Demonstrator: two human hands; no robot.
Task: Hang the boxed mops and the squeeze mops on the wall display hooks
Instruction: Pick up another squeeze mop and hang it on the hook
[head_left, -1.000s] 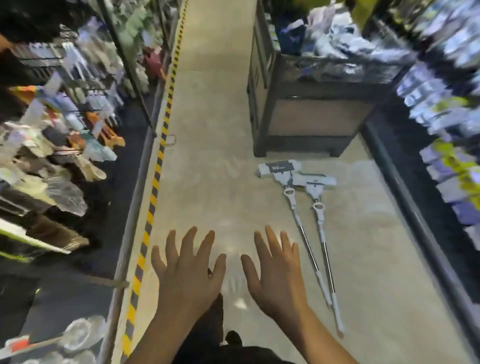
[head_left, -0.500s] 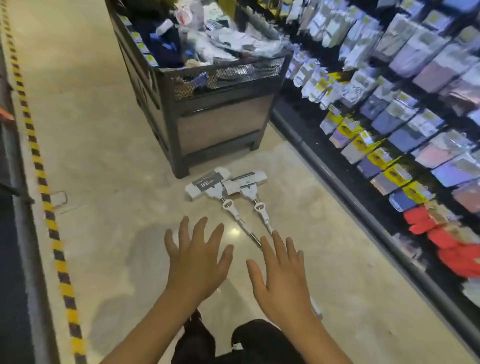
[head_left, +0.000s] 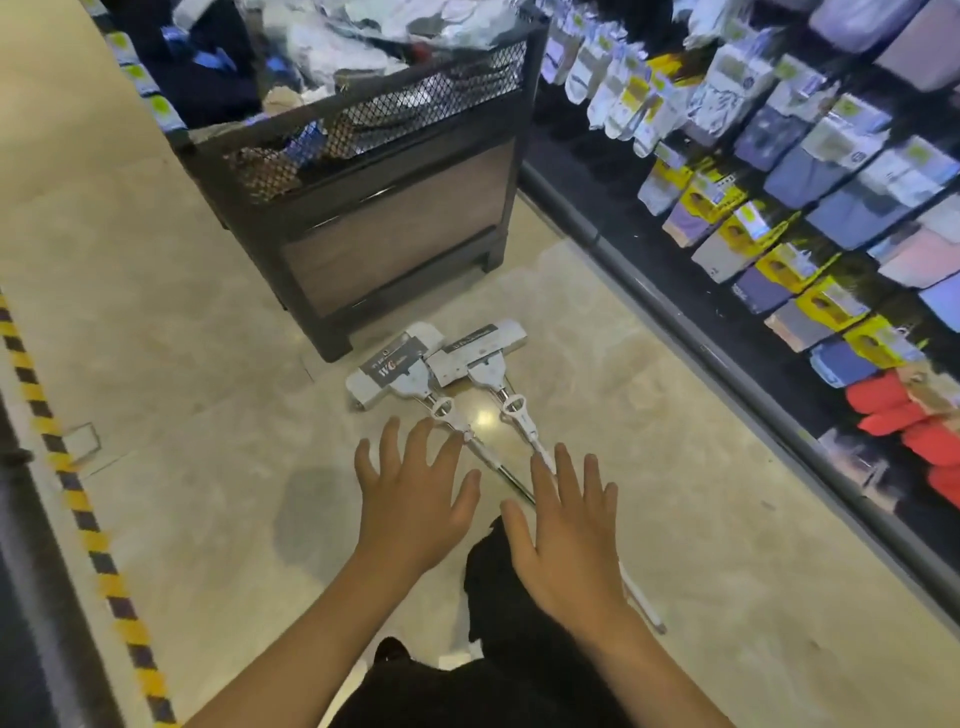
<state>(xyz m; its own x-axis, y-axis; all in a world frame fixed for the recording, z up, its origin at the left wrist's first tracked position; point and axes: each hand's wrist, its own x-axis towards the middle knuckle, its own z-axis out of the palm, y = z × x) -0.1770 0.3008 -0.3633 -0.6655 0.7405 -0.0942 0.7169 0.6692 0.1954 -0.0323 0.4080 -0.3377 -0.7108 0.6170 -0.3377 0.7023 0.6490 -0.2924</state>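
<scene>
Head view, store aisle, looking down at the floor (head_left: 182, 322); beige polished tile, a glare spot between the two mop shafts.

Two squeeze mops lie flat on the floor, side by side, heads away from the person, handles running back toward the person; left squeeze mop (head_left: 397, 369) has a dark label with "WG" on its white head; right squeeze mop (head_left: 475, 351) has a grey-white head, its near corner overlapping or touching the left mop's head; cannot tell which lies on top. Each shaft carries a white squeeze lever with a loop just behind the head; the right mop's handle end shows again on the floor beyond the right wrist.

Left hand (head_left: 413, 499) and right hand (head_left: 569, 530): both palm down, fingers straight and spread, holding nothing, held apart from each other above the mop shafts; left fingertips overlap the left mop's lever in the view, right fingertips overlap the right mop's shaft; contact cannot be told.

Mop heads lie just beside the near corner of a dark bin (head_left: 395, 244) with mesh upper walls, filled with packaged textiles; on the right, a wall display (head_left: 779, 208) of hanging packets, blue, yellow, red; on the left, a yellow-black striped floor tape (head_left: 78, 499); dark clothing of the person at the bottom edge.
</scene>
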